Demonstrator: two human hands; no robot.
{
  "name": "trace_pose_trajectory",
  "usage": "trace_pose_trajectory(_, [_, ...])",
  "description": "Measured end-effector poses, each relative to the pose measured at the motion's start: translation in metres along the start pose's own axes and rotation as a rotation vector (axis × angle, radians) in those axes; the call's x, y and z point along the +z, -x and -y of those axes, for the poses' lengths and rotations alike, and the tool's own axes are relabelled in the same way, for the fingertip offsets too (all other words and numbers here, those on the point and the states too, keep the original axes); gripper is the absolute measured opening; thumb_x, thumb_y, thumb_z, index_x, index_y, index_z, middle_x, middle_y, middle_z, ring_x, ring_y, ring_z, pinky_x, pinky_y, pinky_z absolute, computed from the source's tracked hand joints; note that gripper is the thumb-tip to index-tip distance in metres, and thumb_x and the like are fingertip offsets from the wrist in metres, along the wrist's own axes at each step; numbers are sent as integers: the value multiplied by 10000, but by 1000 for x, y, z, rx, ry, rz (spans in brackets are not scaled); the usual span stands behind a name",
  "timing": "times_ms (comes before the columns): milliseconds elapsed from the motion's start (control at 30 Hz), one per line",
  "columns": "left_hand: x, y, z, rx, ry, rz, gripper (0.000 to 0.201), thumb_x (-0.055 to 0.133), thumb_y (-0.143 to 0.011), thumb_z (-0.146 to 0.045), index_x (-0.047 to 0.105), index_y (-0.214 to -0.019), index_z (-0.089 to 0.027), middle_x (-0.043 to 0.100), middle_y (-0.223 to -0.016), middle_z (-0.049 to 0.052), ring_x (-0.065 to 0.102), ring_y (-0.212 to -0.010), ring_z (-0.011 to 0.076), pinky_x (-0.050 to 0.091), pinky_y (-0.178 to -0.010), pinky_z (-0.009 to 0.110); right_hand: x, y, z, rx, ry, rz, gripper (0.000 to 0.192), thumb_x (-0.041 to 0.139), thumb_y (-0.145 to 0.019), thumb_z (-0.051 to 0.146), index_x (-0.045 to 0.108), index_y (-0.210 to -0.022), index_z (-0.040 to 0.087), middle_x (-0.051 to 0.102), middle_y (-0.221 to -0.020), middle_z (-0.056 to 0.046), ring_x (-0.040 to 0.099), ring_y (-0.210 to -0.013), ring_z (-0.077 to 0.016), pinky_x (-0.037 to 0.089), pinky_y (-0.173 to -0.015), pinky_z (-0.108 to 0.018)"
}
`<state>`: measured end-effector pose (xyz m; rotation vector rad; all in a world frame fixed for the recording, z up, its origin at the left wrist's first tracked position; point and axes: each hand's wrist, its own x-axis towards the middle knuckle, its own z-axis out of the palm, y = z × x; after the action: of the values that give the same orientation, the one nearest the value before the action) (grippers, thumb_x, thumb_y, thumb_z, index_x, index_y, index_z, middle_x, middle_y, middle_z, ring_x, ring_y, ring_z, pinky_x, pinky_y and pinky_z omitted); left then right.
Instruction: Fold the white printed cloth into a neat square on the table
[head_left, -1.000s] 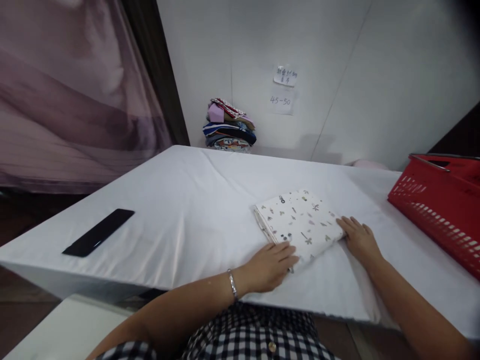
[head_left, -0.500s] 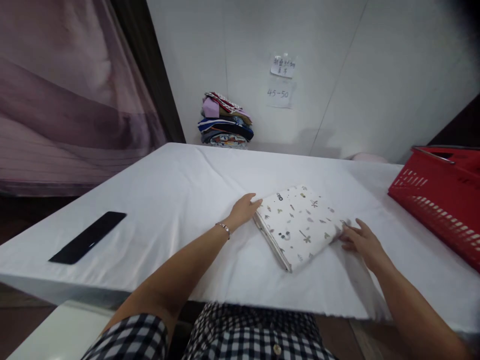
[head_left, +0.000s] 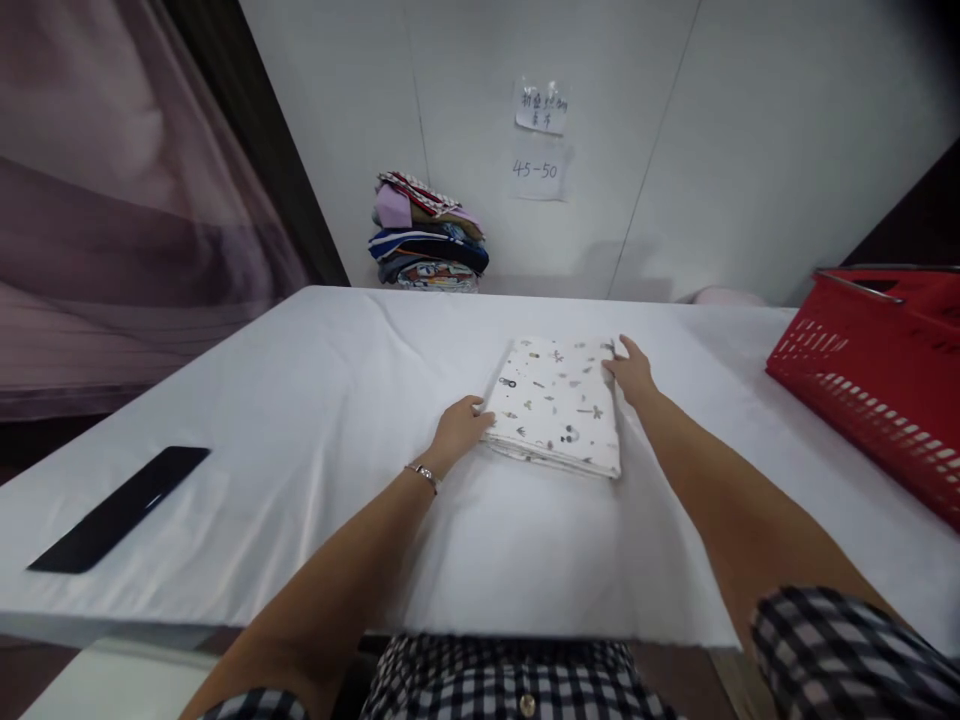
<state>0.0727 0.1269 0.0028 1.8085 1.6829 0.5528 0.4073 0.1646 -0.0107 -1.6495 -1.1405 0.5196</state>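
Both hands [head_left: 459, 428] flank folded cloth [head_left: 556, 405], fingertips hidden

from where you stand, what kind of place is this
Probably a clothes-folding workstation rather than a home. A table covered with a white cloth holds one folded white patterned garment, a stack of folded colourful clothes stands by the wall, and a red plastic basket sits alongside.

One head camera, looking forward and down

The only view comes from the person's head. It looks over both forearms and across the white counter [head_left: 300, 420] toward the grey wall [head_left: 750, 150]. The near counter edge is close, and the red basket [head_left: 877, 370] stands at the right border.
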Motion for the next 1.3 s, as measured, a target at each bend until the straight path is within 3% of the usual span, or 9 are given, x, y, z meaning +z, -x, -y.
trace_pose_trajectory(100, [2, 4, 0, -3, -29, -60, 400, 538, -781, -380, 563, -1143, -211, 672, -904, 20, 611, -811, 178, 443, -723, 266, 24, -23, 10, 86, -90, 34, 782, 618, -684, 201, 307, -1399, 139, 506, -1296, -159, 565, -1066, -222, 493, -857, -338])
trace_pose_trajectory(200, [6, 9, 0, 18, -31, -98, 405, 519, -801, -402, 546, -1160, -216, 666, -854, 10, 608, -797, 179, 438, -716, 273, 28, -15, 4, 154, -98, 68, 766, 641, -708, 284, 325, -1390, 131, 439, -1362, -177, 522, -1138, -236, 463, -911, -357])
trace_pose_trajectory(433, [8, 12, -1, 43, -31, -91, 435, 478, -826, -450, 513, -1193, -217, 658, -816, 6, 605, -792, 193, 426, -683, 286, -12, 63, 2, 267, -152, 181, 786, 571, -775, 395, 229, -1434, 136, 587, -1196, -134, 647, -872, -188, 552, -706, -278])
trace_pose_trajectory(533, [8, 12, -1, 43, -35, -99, 451, 484, -827, -445, 504, -1210, -208, 657, -821, 10, 605, -796, 200, 435, -699, 300, -27, 101, 5, 285, -149, 224, 739, 580, -761, 430, 324, -1398, 158, 623, -1114, -119, 649, -752, -185, 548, -575, -278])
trace_pose_trajectory(633, [9, 17, 0, 115, -5, -174, 456, 478, -839, -449, 504, -1214, -191, 643, -952, 40, 601, -842, 195, 452, -750, 309, -36, 131, 2, 205, -190, 134, 567, 591, -739, 414, 516, -1241, 162, 639, -1043, -89, 634, -775, -190, 538, -576, -294])
trace_pose_trajectory(767, [12, 28, -3, 434, -79, -299, 322, 491, -858, -399, 586, -1111, -224, 580, -1137, 57, 525, -1050, 206, 404, -911, 334, -41, 156, 3, -29, -65, -6, 340, 576, -752, 428, 655, -963, 174, 658, -903, -57, 603, -826, -198, 504, -665, -315])
trace_pose_trajectory(933, [23, 37, -20, 738, -221, -140, 225, 479, -888, -345, 653, -995, -252, 617, -1062, 36, 501, -1051, 206, 343, -953, 378, -37, 168, 15, -325, 171, 93, 257, 494, -828, 401, 680, -856, 225, 641, -927, -44, 575, -877, -196, 463, -766, -331])
trace_pose_trajectory(1100, [35, 34, -34, 823, -274, -33, 207, 489, -887, -312, 668, -974, -255, 625, -990, 37, 503, -1000, 208, 361, -900, 382, -38, 169, 16, -381, 423, 130, 302, 428, -871, 399, 683, -961, 265, 619, -1031, -42, 532, -1010, -215, 442, -864, -354])
trace_pose_trajectory(1300, [40, 30, -38, 775, -187, -31, 198, 514, -869, -301, 676, -971, -249, 623, -949, 33, 507, -935, 196, 393, -839, 353, -38, 169, 16, -430, 532, 149, 341, 386, -903, 369, 665, -1058, 250, 601, -1078, -53, 505, -1051, -211, 444, -884, -339])
